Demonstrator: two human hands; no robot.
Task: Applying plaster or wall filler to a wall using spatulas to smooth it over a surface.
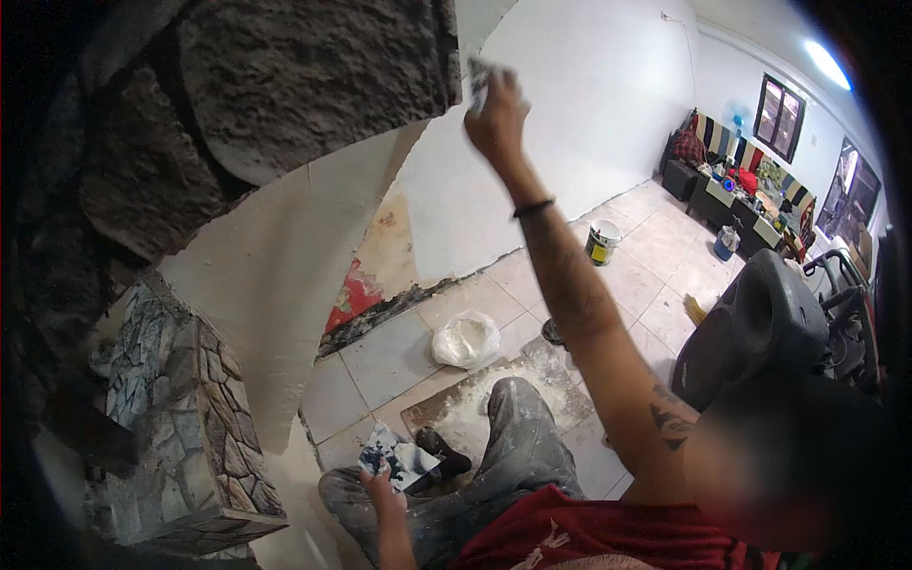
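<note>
My right arm reaches up to the white wall (570,114). At its end my right hand (499,114) is closed around a small greyish thing (480,78), blurred and partly hidden by the fingers, near the edge of a stone-patterned surface (313,76). Down by my lap, my left hand (380,483) grips a flat white sheet with dark blotches (404,458). The sheet lies over my bent leg in grey, dust-marked trousers (522,446). Between the wall and my legs, an open plastic bag of white powder (465,339) sits on the tiles.
A powder-covered board (442,410) lies on the floor by my foot. Beyond it stands a white bucket (603,242). A stone-patterned ledge (228,456) juts out at the lower left. A large black speaker (750,323) stands at right; a cluttered bench (741,195) is farther back.
</note>
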